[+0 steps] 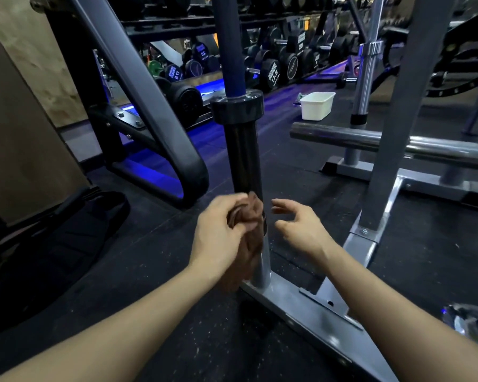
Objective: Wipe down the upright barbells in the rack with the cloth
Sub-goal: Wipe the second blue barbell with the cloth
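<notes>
**Upright barbell, lower sleeve: the cloth hand lies against the bar, the free hand just to its right**

The barbell (243, 150) stands vertical in the centre of the view, its long axis running straight up from the rack base (295, 299) near the person and out of the top of the frame. Its dark lower sleeve drops from a black collar (237, 106) into a grey holder tube (263, 267) fixed to the base; the blue-tinted shaft rises above the collar. The brown cloth (247, 216) is bunched against the near-left side of the sleeve, just above the tube, with a tail hanging down beside the tube. The left hand (218, 232) grips this cloth with curled fingers and is the hand in contact with the bar. The right hand (298, 227) holds nothing: its fingers are spread and loosely bent, close to the right of the sleeve but apart from it. Judged from this layout, any further wiping stroke must travel along the vertical axis, upward toward the collar, and the left hand is placed to make it. Beyond the bar lie a second chrome barbell (366, 86) upright at far right, a horizontal chrome rail (398, 144), a white tub (316, 105) on the floor and a dumbbell rack (273, 64) along the far wall.
</notes>
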The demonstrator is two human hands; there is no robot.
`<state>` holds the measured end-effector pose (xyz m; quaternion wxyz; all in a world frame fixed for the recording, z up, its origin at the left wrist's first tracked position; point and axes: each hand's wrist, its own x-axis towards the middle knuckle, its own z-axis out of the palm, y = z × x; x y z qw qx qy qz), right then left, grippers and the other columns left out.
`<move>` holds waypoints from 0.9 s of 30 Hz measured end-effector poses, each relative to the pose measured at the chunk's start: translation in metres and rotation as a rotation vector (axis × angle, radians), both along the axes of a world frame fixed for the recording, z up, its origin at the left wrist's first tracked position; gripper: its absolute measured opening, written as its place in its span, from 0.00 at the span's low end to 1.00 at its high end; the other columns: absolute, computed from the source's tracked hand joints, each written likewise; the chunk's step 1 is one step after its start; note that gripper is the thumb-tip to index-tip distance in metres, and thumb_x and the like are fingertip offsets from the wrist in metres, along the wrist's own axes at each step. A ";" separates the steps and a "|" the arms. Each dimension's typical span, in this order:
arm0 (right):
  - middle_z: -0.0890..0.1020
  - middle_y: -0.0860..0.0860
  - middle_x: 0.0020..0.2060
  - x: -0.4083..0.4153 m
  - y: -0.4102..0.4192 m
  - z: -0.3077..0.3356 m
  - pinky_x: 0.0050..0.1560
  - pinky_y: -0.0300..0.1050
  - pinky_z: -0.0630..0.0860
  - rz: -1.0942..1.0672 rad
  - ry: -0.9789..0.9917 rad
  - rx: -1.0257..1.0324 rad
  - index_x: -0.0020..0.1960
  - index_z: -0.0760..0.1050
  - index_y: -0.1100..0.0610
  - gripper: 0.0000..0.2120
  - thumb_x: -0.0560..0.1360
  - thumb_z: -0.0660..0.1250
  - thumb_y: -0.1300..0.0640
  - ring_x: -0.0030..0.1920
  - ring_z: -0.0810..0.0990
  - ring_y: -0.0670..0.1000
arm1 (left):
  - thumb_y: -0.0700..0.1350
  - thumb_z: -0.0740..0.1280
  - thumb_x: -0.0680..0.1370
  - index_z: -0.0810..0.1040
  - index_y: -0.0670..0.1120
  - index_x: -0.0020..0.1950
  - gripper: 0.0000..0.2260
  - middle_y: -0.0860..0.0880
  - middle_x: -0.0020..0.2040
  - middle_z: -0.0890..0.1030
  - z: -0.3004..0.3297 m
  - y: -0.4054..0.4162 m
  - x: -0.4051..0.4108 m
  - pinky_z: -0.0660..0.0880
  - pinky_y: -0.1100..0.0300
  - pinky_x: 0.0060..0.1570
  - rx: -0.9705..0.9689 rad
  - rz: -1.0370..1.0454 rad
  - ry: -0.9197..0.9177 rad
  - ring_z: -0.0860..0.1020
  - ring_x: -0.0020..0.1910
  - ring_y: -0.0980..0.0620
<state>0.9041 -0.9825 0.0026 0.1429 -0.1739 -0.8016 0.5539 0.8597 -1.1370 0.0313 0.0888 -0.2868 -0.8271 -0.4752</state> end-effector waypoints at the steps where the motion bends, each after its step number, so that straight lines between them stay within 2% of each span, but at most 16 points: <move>1: 0.78 0.49 0.60 0.001 0.004 0.001 0.48 0.42 0.74 -0.030 0.004 -0.004 0.68 0.72 0.54 0.24 0.73 0.63 0.66 0.47 0.74 0.49 | 0.36 0.75 0.68 0.80 0.48 0.58 0.20 0.55 0.53 0.78 0.004 0.005 0.001 0.70 0.71 0.55 0.013 0.016 0.087 0.76 0.52 0.59; 4: 0.79 0.51 0.58 0.005 0.008 0.003 0.53 0.49 0.75 -0.071 0.008 -0.022 0.67 0.73 0.54 0.22 0.74 0.63 0.66 0.46 0.75 0.50 | 0.35 0.71 0.70 0.78 0.50 0.62 0.22 0.54 0.56 0.74 0.004 0.018 0.004 0.75 0.54 0.50 -0.178 0.066 0.333 0.73 0.54 0.51; 7: 0.79 0.50 0.56 0.008 0.009 0.000 0.48 0.45 0.74 -0.053 0.006 -0.017 0.67 0.73 0.53 0.23 0.73 0.63 0.66 0.45 0.76 0.49 | 0.37 0.70 0.71 0.76 0.51 0.63 0.21 0.54 0.57 0.73 -0.006 0.027 0.005 0.76 0.49 0.44 -0.282 0.087 0.351 0.70 0.55 0.49; 12: 0.80 0.50 0.54 0.013 0.013 -0.009 0.49 0.47 0.74 -0.089 -0.021 -0.042 0.66 0.73 0.53 0.23 0.72 0.63 0.66 0.45 0.76 0.50 | 0.42 0.65 0.77 0.73 0.53 0.66 0.17 0.56 0.60 0.72 -0.012 0.035 0.011 0.74 0.53 0.50 -0.444 0.042 0.259 0.67 0.60 0.51; 15: 0.80 0.50 0.54 0.017 0.013 -0.011 0.54 0.50 0.75 -0.098 -0.048 -0.031 0.66 0.73 0.53 0.23 0.72 0.62 0.67 0.53 0.78 0.51 | 0.47 0.59 0.78 0.73 0.53 0.65 0.15 0.55 0.60 0.73 -0.013 0.032 0.007 0.72 0.55 0.51 -0.518 -0.027 0.196 0.68 0.59 0.51; 17: 0.80 0.51 0.54 0.017 0.009 -0.009 0.54 0.49 0.75 -0.088 -0.052 -0.025 0.66 0.73 0.53 0.23 0.73 0.62 0.67 0.54 0.78 0.52 | 0.58 0.48 0.71 0.73 0.55 0.62 0.24 0.54 0.58 0.74 -0.015 0.023 0.003 0.70 0.56 0.50 -0.552 -0.037 0.119 0.71 0.54 0.50; 19: 0.79 0.51 0.54 0.015 0.005 -0.006 0.55 0.49 0.75 -0.073 -0.054 -0.015 0.66 0.72 0.54 0.23 0.73 0.62 0.67 0.55 0.78 0.52 | 0.60 0.43 0.67 0.74 0.57 0.60 0.29 0.54 0.57 0.74 -0.020 0.013 -0.004 0.71 0.55 0.50 -0.555 -0.038 0.100 0.71 0.50 0.49; 23: 0.78 0.51 0.54 0.012 -0.002 -0.001 0.54 0.47 0.75 -0.063 -0.054 -0.027 0.68 0.71 0.55 0.23 0.74 0.61 0.67 0.55 0.78 0.53 | 0.53 0.52 0.73 0.76 0.55 0.61 0.22 0.53 0.57 0.77 -0.016 -0.001 -0.006 0.73 0.53 0.53 -0.538 -0.023 0.094 0.72 0.53 0.47; 25: 0.78 0.50 0.53 0.012 -0.004 -0.001 0.53 0.48 0.75 -0.060 -0.061 -0.031 0.68 0.71 0.55 0.23 0.74 0.61 0.67 0.55 0.78 0.53 | 0.42 0.61 0.74 0.78 0.52 0.61 0.17 0.52 0.56 0.79 -0.015 -0.014 -0.012 0.73 0.53 0.54 -0.487 0.032 0.134 0.74 0.55 0.45; 27: 0.78 0.51 0.53 0.012 -0.004 0.000 0.52 0.47 0.76 -0.067 -0.057 -0.033 0.67 0.71 0.55 0.23 0.74 0.61 0.67 0.54 0.79 0.52 | 0.36 0.66 0.73 0.79 0.50 0.60 0.18 0.49 0.57 0.79 -0.010 -0.029 -0.022 0.71 0.56 0.55 -0.362 0.151 0.114 0.76 0.57 0.44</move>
